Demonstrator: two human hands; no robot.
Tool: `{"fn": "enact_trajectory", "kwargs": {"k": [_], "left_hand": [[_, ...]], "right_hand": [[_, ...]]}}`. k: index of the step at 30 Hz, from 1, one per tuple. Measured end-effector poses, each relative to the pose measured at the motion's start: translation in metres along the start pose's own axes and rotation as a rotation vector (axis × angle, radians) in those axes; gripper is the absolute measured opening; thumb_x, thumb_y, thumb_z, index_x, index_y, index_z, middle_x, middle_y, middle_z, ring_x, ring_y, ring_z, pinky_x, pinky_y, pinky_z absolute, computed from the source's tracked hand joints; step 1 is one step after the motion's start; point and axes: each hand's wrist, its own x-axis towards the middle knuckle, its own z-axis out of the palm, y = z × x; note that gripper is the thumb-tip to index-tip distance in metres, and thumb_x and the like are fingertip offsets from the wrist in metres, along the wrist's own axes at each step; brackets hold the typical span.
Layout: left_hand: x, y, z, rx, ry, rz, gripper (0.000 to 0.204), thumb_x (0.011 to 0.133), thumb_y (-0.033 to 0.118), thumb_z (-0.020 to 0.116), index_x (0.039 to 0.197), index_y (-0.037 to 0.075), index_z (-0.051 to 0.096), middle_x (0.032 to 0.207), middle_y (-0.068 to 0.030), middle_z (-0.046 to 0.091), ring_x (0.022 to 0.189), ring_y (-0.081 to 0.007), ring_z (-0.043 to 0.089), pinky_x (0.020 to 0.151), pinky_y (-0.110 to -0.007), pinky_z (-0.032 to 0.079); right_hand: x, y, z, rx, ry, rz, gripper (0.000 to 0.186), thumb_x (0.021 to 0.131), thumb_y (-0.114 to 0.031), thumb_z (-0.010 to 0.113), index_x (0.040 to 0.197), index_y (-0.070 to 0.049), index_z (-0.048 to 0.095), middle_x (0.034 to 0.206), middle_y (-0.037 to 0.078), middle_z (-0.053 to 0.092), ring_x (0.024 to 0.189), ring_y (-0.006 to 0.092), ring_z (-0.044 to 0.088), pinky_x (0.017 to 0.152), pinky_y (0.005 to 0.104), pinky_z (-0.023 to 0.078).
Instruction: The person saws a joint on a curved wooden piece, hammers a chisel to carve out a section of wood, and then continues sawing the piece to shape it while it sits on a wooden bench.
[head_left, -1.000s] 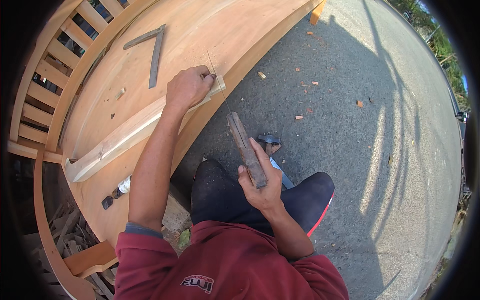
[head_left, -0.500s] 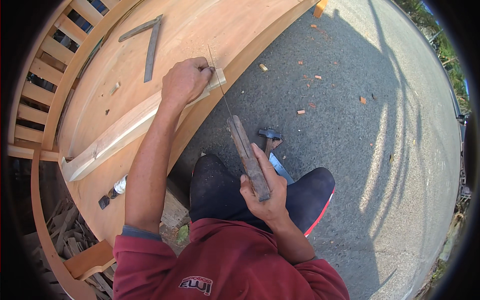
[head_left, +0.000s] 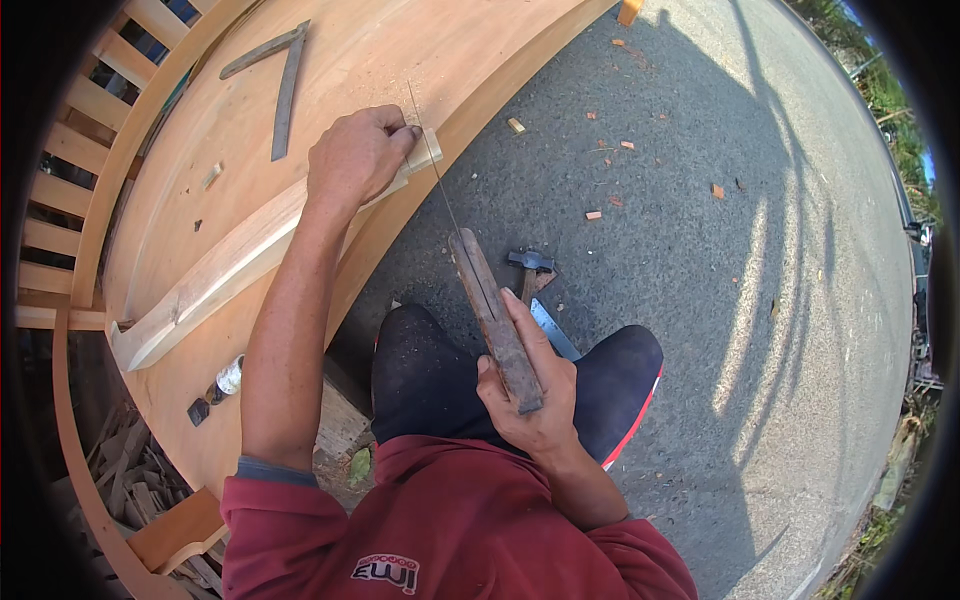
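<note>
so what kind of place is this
Probably an outdoor woodworking spot: a large wooden panel beside sunlit asphalt strewn with wood chips, a hammer lying there, and a saw in the right hand.

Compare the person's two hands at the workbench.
The left hand lies knuckles-up, pressing a pale wooden strip onto the wooden board; the right hand is off the board, over the lap. The left arm is stretched out; the right is bent close, gripping a saw handle. Both are bare and closed on something.
</note>
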Motion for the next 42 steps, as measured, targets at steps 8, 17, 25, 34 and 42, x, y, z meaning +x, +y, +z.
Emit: {"fn": "enact_trajectory", "kwargs": {"k": [8, 17, 25, 34, 42], "left_hand": [[0.0, 0.001, 0.0, 0.015, -0.009, 0.0, 0.03, 0.094, 0.04, 0.062, 0.101, 0.016, 0.077, 0.093, -0.0094, 0.077, 0.094, -0.0309, 0.071, 0.081, -0.046, 0.055], [0.0, -0.006, 0.007, -0.02, 0.064, 0.034, 0.028, 0.091, 0.037, 0.062, 0.094, 0.012, 0.074, 0.084, -0.0112, 0.073, 0.085, -0.0314, 0.07, 0.077, -0.044, 0.052], [0.0, 0.001, 0.002, 0.007, 0.051, 0.049, 0.029, 0.092, 0.038, 0.061, 0.096, 0.012, 0.074, 0.086, -0.0118, 0.074, 0.086, -0.0327, 0.07, 0.078, -0.045, 0.052], [-0.001, -0.004, 0.006, 0.001, 0.073, 0.06, 0.03, 0.091, 0.038, 0.06, 0.095, 0.011, 0.074, 0.083, -0.0125, 0.073, 0.085, -0.0327, 0.07, 0.077, -0.044, 0.052], [0.001, -0.008, 0.007, 0.004, 0.061, 0.052, 0.033, 0.092, 0.039, 0.059, 0.096, 0.011, 0.074, 0.082, -0.0116, 0.072, 0.083, -0.0308, 0.069, 0.077, -0.043, 0.052]], "right_hand": [[-0.006, -0.003, 0.006, 0.021, 0.01, 0.05, 0.069, 0.084, 0.006, 0.067, 0.15, 0.002, 0.048, 0.118, 0.018, 0.071, 0.093, 0.0117, 0.067, 0.081, 0.0272, 0.053], [0.036, -0.001, 0.018, -0.024, -0.015, 0.116, 0.072, 0.082, 0.002, 0.07, 0.151, 0.0, 0.047, 0.106, 0.023, 0.074, 0.088, 0.0286, 0.077, 0.079, 0.0325, 0.057], [0.058, 0.005, 0.023, -0.032, -0.027, 0.123, 0.073, 0.083, 0.003, 0.069, 0.151, 0.001, 0.046, 0.115, 0.024, 0.073, 0.095, 0.0256, 0.077, 0.084, 0.0308, 0.056], [0.026, 0.004, 0.005, 0.003, -0.016, 0.075, 0.072, 0.083, 0.001, 0.07, 0.151, -0.001, 0.046, 0.113, 0.024, 0.072, 0.092, 0.0242, 0.076, 0.082, 0.0314, 0.056], [0.009, -0.001, 0.005, -0.042, 0.003, 0.022, 0.073, 0.082, 0.001, 0.071, 0.151, -0.002, 0.046, 0.117, 0.023, 0.072, 0.096, 0.029, 0.076, 0.083, 0.0343, 0.057]]}}
